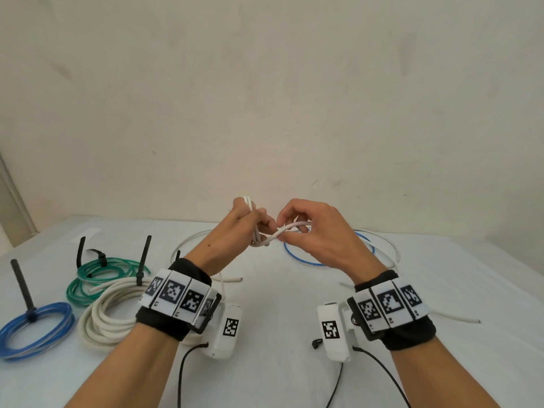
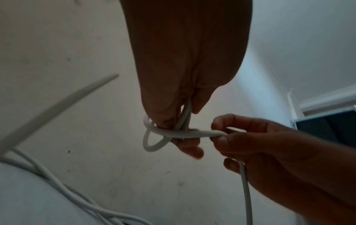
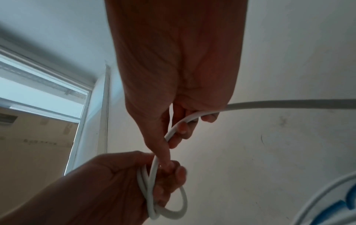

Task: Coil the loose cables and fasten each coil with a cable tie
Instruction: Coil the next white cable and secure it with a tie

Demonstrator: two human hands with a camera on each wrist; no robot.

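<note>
I see my left hand raised above the table, fingers curled round a small bundle of white cable loops. My right hand pinches the same cable just beside it, wrapping a strand across the bundle. Three tied coils lie at the left.

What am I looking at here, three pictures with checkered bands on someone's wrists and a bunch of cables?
A person is coiling cables, wearing cameras. The wide picture comes from the head; the other two look along each wrist. The left hand grips small loops of a white cable, and the right hand pinches the strand to wrap it. On the table lie tied coils: blue, green and cream. Loose white and blue cables lie farther back.
</note>
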